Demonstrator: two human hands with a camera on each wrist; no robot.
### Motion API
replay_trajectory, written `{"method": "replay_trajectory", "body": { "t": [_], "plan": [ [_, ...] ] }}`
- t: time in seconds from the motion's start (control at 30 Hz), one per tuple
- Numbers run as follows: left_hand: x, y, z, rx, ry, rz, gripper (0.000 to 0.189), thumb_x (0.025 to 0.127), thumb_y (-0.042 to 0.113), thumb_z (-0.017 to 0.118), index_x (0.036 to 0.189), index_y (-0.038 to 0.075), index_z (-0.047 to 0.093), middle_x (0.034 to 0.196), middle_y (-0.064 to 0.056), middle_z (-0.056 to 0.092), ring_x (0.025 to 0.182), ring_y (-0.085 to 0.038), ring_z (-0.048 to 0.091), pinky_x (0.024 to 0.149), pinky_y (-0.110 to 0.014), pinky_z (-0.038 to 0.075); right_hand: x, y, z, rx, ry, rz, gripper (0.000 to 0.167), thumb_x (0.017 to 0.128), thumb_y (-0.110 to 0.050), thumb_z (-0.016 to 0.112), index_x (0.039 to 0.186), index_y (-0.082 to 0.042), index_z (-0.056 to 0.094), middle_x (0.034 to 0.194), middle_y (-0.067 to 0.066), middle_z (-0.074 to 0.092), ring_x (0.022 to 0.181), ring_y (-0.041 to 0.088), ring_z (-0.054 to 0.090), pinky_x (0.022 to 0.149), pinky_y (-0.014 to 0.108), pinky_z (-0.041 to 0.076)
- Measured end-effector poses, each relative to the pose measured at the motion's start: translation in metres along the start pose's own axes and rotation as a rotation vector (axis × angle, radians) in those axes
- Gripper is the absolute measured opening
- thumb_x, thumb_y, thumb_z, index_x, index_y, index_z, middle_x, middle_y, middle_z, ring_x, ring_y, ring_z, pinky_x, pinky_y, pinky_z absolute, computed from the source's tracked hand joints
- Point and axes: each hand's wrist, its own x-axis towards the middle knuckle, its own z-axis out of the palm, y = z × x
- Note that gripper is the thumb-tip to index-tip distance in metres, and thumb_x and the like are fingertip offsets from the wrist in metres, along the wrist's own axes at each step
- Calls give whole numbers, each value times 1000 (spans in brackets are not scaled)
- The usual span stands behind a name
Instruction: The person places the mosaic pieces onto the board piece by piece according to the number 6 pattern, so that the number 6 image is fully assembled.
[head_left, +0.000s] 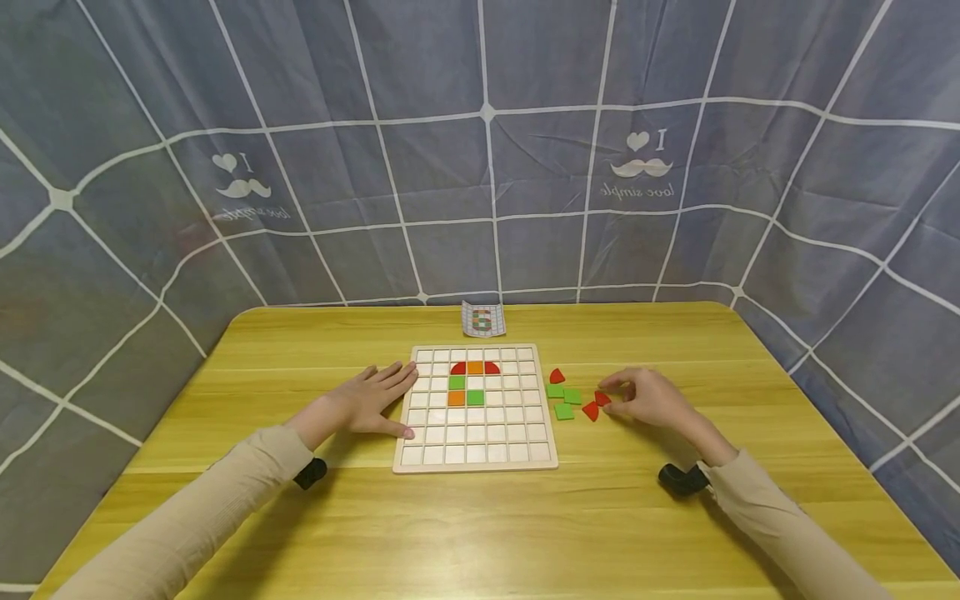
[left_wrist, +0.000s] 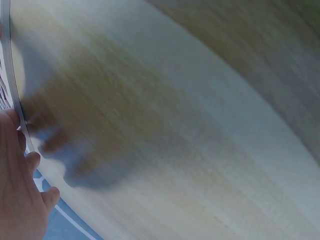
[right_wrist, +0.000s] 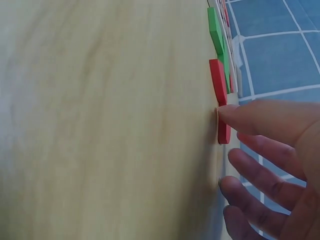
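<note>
The left hand [head_left: 373, 400] lies spread on the left edge of a white grid board [head_left: 480, 464], its fingertips and thumb touching the rim. In the left wrist view, part of that hand [left_wrist: 22, 185] shows at the lower left. Red, orange and green pieces sit in cells of the board, including a green square [head_left: 475, 397]. Right of the board, the right hand [head_left: 648, 398] pinches a red quarter-round piece [head_left: 602, 398] at the table with thumb and index finger. The right wrist view shows the thumb against this red piece [right_wrist: 224, 132], with the other fingers loosely bent.
Beside the board lie several green squares [head_left: 564, 411] and more red quarter-round pieces [head_left: 591, 412]. A small printed pattern card [head_left: 483, 319] stands behind the board. The wooden table [head_left: 480, 533] ends at a grey curtain [head_left: 450, 167] with white lines.
</note>
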Motion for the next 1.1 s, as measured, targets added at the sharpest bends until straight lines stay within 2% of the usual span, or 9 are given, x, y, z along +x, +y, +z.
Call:
{"method": "replay_trajectory", "body": {
  "t": [0.27,0.5,1.1],
  "plan": [
    [1,1,0,4,-1,-2,104,83,73,50,156,10,11,163,-11,4,150,-34,7,119,-58,9,2,3,3,-13,-15,8,31,79,-20,77,107,-7,73,102,9,73,68,9,50,58,22,40],
    [-1,1,-1,3,2,4,104,84,73,50,156,9,11,163,-11,4,150,-34,7,119,-59,8,5,2,4,-18,-24,14,31,79,-22,77,107,-7,73,102,8,73,69,9,47,58,21,38],
    [-1,1,0,7,2,4,104,84,73,49,156,9,10,163,-12,4,150,-34,7,119,-59,9,4,0,6,-86,25,12,23,82,-23,75,101,-9,75,94,4,71,70,10,50,61,24,41]
  ]
}}
